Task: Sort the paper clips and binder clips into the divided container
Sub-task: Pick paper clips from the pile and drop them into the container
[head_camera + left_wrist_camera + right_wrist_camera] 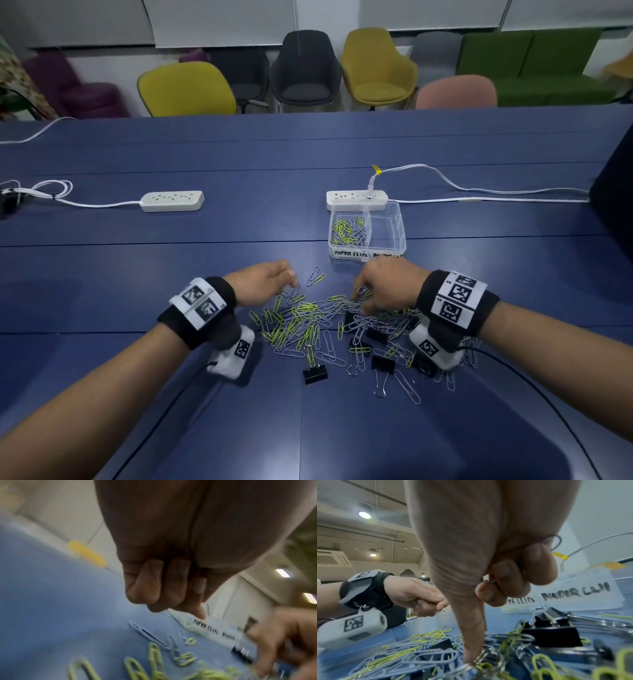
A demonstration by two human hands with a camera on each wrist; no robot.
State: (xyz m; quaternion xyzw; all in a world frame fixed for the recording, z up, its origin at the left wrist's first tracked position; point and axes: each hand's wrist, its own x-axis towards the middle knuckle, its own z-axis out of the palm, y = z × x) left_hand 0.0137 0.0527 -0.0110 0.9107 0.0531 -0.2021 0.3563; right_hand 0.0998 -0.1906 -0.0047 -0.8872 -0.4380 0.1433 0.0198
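A pile of grey and yellow-green paper clips [329, 322] [428, 649] [154, 660] lies on the blue table, mixed with black binder clips [315, 372] [551, 635]. Behind it stands the clear divided container [400, 233] [573, 592] [214, 630]. Its left compartment, labelled paper clips, holds several clips; the right one looks empty. My left hand [274, 279] [163, 588] [419, 599] hovers at the pile's left edge, fingers curled, pinching thin clip wire. My right hand [383, 284] [505, 574] holds clip wire in its curled fingers while thumb and forefinger reach down into the pile.
Two white power strips [173, 201] [356, 198] with cables lie farther back, one right behind the container. A dark object [613, 192] stands at the right edge. Chairs line the table's far side.
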